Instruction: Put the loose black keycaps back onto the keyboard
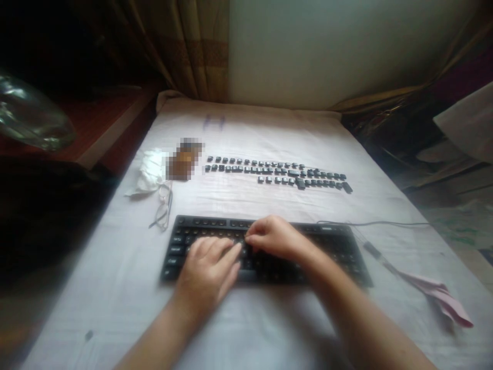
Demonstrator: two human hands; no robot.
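Observation:
A black keyboard (339, 257) lies crosswise on the white cloth, its middle partly covered by my hands. My left hand (208, 267) rests over its left half, fingers stretched forward across the keys. Just right of those fingertips, my right hand (275, 236) is bent in a pinch above the upper key rows. Whatever sits between its thumb and fingers is too small and blurred to make out. Beyond the keyboard, several loose black keycaps (292, 173) are laid out in three rough rows.
Eyeglasses (164, 208), crumpled white cloth (151, 172) and a pixelated brown item (185, 162) lie at the left. To the right are the keyboard cable (385, 223) and a thin tool (373, 250) beside pink cloth (442, 295). A wall (292, 51) rises behind.

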